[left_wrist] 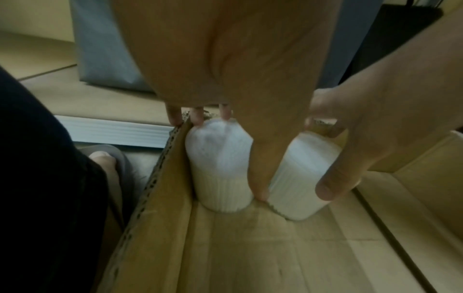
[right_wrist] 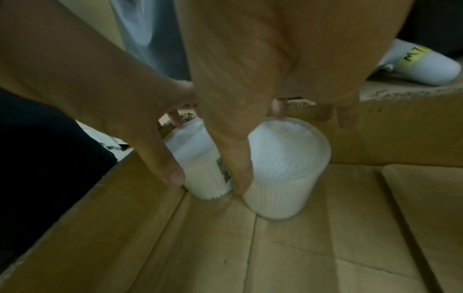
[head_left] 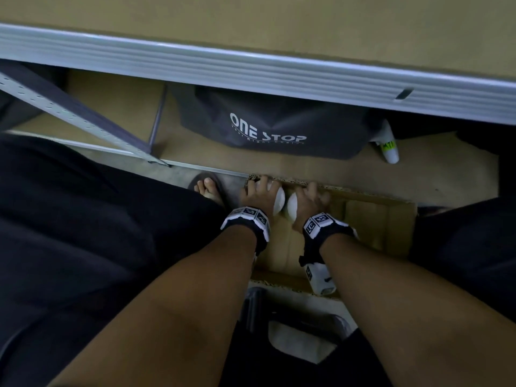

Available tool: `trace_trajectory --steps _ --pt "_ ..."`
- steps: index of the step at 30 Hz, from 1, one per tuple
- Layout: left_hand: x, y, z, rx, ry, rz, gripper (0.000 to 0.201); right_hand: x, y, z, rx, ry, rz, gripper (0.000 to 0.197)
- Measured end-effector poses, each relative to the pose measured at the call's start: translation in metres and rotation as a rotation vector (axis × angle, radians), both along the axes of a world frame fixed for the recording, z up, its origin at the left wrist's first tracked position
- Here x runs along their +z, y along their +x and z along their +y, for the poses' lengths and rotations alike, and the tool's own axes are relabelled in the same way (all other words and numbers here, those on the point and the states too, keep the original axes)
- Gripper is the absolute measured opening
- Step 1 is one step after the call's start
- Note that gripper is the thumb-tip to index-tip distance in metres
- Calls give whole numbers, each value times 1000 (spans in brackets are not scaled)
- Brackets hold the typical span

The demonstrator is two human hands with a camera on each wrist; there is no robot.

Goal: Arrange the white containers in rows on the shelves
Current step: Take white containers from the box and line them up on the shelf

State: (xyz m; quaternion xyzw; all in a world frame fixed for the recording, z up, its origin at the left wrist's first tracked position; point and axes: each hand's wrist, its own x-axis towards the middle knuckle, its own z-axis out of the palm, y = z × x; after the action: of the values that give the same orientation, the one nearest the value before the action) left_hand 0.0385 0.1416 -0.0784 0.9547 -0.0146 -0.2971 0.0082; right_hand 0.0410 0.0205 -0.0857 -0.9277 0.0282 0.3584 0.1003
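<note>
Two white ribbed containers stand side by side in the far left corner of an open cardboard box on the floor. My left hand grips the left container from above, fingers on its far rim and thumb down between the two. My right hand grips the right container the same way, its thumb in the gap between them. Both containers rest on the box floor. In the head view only their tops show under my hands.
A grey "ONE STOP" bag sits on the low shelf board behind the box. A white bottle with a yellow label lies to the right of the bag. The upper shelf's white edge crosses overhead. A sandalled foot stands left of the box.
</note>
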Motion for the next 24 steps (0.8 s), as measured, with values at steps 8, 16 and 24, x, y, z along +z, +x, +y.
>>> trace_trajectory --steps 8,16,24 --pt "-1 5 3 -26 -7 26 66 3 3 5 -4 4 27 72" --pt "31 13 0 -42 -30 187 89 29 5 -1 -16 16 57 69" --pt "110 22 -1 -20 -163 123 74 101 20 -4 -99 38 31 76"
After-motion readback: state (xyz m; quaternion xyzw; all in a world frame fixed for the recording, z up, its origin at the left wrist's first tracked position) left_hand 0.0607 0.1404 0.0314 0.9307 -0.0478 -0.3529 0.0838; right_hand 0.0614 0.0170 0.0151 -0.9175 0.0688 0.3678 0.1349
